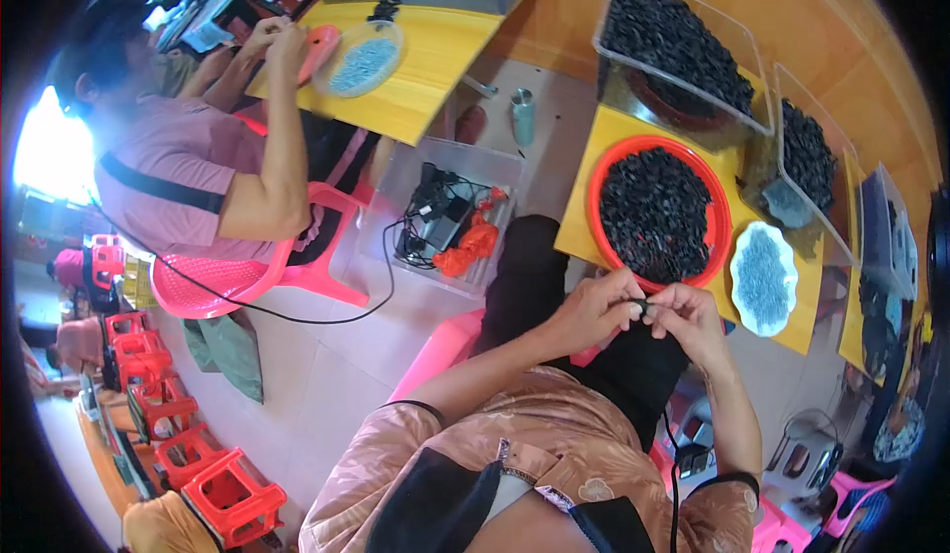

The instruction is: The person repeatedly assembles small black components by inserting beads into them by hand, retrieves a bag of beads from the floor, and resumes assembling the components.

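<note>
My left hand (pixel 602 308) and my right hand (pixel 686 323) meet above my lap, fingertips pinched together. Between them is a small black part (pixel 643 307), mostly covered by the fingers, so its exact kind does not show. Just beyond the hands, a round red tray (pixel 595 219) on the yellow table holds a heap of small black pieces (pixel 655 212). Right of it stands a white scalloped dish (pixel 738 284) with many thin, silvery-blue small pieces (pixel 763 281).
Clear plastic bins (pixel 683 63) heaped with black parts stand along the wall. On the floor, another bin (pixel 381 219) holds cables and an orange bag (pixel 467 244). A co-worker (pixel 213 172) sits at the left table (pixel 426 58). Red stools (pixel 233 494) stand lower left.
</note>
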A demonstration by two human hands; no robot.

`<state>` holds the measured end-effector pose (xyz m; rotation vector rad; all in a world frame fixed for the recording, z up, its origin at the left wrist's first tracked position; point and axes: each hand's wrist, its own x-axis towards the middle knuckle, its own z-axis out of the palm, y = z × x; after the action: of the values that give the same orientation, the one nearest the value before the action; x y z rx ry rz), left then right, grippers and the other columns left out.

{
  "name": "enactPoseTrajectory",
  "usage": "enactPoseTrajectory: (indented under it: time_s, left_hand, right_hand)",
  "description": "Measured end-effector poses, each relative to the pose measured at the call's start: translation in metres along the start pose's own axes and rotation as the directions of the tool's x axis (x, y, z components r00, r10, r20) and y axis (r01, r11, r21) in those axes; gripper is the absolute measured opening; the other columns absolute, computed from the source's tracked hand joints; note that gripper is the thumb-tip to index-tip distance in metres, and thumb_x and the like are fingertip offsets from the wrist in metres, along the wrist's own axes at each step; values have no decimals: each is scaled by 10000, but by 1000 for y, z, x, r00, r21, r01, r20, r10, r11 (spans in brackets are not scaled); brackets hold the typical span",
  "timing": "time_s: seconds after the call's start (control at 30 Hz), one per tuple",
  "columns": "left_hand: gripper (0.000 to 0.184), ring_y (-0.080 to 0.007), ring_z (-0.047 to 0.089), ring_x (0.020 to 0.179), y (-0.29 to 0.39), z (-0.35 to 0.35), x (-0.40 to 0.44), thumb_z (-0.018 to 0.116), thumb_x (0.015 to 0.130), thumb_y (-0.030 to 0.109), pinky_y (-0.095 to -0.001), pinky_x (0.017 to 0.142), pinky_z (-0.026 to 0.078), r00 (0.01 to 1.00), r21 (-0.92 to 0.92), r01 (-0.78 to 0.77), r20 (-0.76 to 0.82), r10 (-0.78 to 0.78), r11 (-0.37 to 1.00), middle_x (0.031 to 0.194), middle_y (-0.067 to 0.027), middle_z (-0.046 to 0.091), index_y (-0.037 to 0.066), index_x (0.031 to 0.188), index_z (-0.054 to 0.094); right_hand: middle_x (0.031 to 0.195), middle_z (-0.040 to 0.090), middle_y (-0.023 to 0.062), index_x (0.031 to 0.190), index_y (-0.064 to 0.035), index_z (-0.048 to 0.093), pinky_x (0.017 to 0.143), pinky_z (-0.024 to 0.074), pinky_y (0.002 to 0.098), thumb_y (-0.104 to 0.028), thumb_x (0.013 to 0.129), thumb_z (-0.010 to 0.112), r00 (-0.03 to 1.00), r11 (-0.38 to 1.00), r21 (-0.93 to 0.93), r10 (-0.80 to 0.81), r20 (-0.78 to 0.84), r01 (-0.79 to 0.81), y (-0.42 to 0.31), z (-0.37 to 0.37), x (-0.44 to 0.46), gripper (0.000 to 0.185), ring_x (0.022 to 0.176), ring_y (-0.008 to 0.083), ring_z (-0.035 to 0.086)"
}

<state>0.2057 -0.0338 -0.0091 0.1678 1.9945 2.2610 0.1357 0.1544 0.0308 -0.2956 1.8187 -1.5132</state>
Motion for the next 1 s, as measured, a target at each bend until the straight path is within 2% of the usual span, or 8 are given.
enactPoseTrajectory:
  time_s: [0.17, 0.23, 0.33, 0.37, 0.43, 0.57, 0.87, 1.0]
  left_hand:
    - [104, -65, 592, 717, 4, 3, 1, 567, 883, 60, -234, 658, 486, 998, 136, 20, -70, -11, 990, 792, -19, 638, -1, 966, 577]
    - [98, -64, 593, 720, 12, 3, 5, 565, 890, 46, -224, 646, 481, 994, 265, -74, -53, 91, 961, 790, -25, 636, 2, 977, 579]
    - [78, -71, 586, 735, -1, 2, 4, 551, 906, 27, -215, 653, 467, 998, 3, -10, -62, 10, 1000, 816, -47, 636, 5, 979, 569]
    - [82, -75, 587, 737, -1, 1, 3, 551, 905, 22, -218, 656, 468, 999, -28, 1, -47, -2, 1000, 827, -52, 636, 2, 983, 563]
    - [92, -82, 588, 739, 3, 1, 0, 550, 903, 14, -223, 664, 471, 999, -85, 30, -17, -32, 996, 848, -61, 638, -4, 993, 552]
    - [108, -108, 603, 737, 14, 3, -6, 558, 893, -2, -234, 659, 493, 998, -28, 66, 14, -66, 997, 847, -76, 635, -16, 998, 540]
    - [103, -122, 617, 738, -4, 5, -14, 550, 894, -10, -244, 678, 499, 999, 59, 13, 50, -16, 998, 857, -93, 643, -19, 996, 539]
    - [198, -123, 612, 807, -2, 17, -9, 547, 898, 7, -258, 729, 495, 997, -71, 68, 42, -65, 995, 940, -107, 637, -10, 1091, 508]
  right_hand:
    - [761, 632, 26, 878, -4, 604, 560, 478, 206, -55, 845, 616, 992, 992, 32, -122, -18, 123, 11, 4, 0, 62, 619, 63, 576]
    - [765, 632, 20, 884, -1, 601, 568, 484, 208, -79, 858, 623, 985, 987, -63, -154, -72, 149, 10, 9, -2, 86, 632, 57, 579]
    - [768, 639, 21, 897, 5, 604, 565, 483, 201, -94, 876, 617, 981, 981, 31, -190, -42, 192, 6, 8, -2, 101, 644, 55, 592]
    - [760, 650, 31, 907, 12, 631, 567, 488, 203, -92, 866, 637, 990, 981, 133, -142, 12, 140, 9, 3, 2, 112, 635, 66, 602]
    - [768, 669, 52, 908, 11, 659, 566, 493, 210, -88, 849, 659, 988, 990, 128, -79, 133, 62, 6, -11, 5, 115, 621, 79, 611]
    - [788, 687, 84, 876, 17, 672, 576, 517, 224, -79, 824, 682, 979, 979, 196, 6, 204, -47, 5, -14, 3, 110, 615, 100, 633]
    - [740, 670, 78, 836, 32, 656, 558, 522, 236, -76, 788, 718, 987, 965, 259, 8, 161, -50, 17, 2, -5, 133, 600, 113, 632]
    - [749, 671, 73, 847, 23, 661, 561, 517, 232, -95, 809, 699, 987, 995, 99, -7, 163, -9, -5, -16, -11, 130, 604, 104, 627]
